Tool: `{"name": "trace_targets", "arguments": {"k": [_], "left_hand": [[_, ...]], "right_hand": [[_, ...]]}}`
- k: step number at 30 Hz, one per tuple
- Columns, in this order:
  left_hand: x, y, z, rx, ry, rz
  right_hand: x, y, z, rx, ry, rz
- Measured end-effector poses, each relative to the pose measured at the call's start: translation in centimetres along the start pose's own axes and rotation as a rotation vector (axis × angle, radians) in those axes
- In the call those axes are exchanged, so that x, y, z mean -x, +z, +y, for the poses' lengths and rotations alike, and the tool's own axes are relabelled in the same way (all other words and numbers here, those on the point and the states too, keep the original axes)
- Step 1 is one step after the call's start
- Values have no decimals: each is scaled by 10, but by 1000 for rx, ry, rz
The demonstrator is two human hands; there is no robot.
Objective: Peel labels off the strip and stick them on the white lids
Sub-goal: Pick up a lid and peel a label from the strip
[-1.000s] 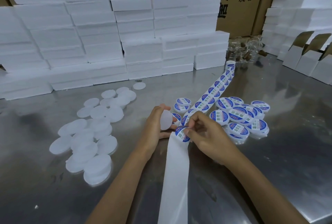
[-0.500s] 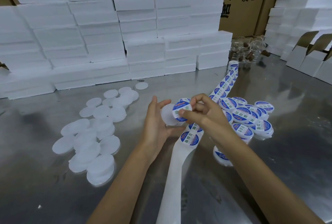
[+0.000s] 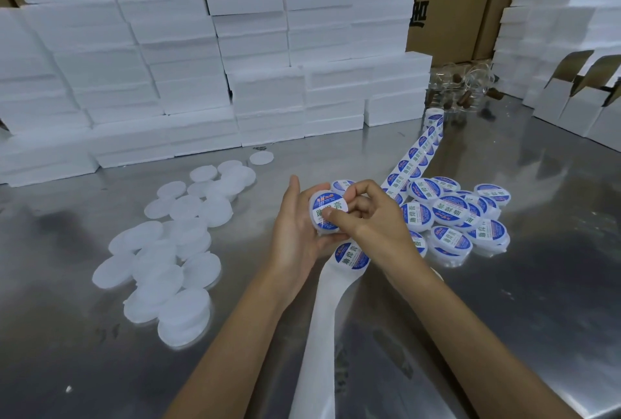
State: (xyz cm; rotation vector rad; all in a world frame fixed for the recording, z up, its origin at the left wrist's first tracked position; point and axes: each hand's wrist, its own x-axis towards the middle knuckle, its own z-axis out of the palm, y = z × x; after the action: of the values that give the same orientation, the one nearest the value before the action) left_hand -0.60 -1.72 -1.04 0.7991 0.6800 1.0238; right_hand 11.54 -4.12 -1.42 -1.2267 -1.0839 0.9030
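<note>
Since half a second ago, the blue-and-white label has gone from half stuck to lying flat on the white lid, and both hands have dropped slightly toward the frame's centre. Stacked white foam blocks fill the upper left above the steel table. Bare white lids lie left of centre, the labelled lids right of centre. The label strip runs from upper right down under the hands, its bare backing trailing to the bottom edge. Fingers curled, the left hand cups the lid; the right hand presses its thumb on the label.
</note>
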Motion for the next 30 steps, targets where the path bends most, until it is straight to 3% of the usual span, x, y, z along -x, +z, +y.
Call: {"name": "trace_targets", "arguments": {"k": [7, 13, 22, 24, 28, 30], "left_hand": [[3, 9, -2, -94, 98, 9], [7, 8, 3, -35, 132, -21], [7, 6, 4, 116, 24, -173], [6, 7, 2, 42, 40, -177], [6, 3, -2, -396, 222, -56], [7, 2, -2, -442, 310, 17]], "right_hand": [[4, -1, 6, 336, -232, 105], [6, -2, 14, 649, -283, 177], [4, -2, 19, 738, -395, 212], [3, -4, 20, 711, -384, 229], [0, -8, 22, 694, -357, 249], [1, -9, 22, 706, -369, 230]]}}
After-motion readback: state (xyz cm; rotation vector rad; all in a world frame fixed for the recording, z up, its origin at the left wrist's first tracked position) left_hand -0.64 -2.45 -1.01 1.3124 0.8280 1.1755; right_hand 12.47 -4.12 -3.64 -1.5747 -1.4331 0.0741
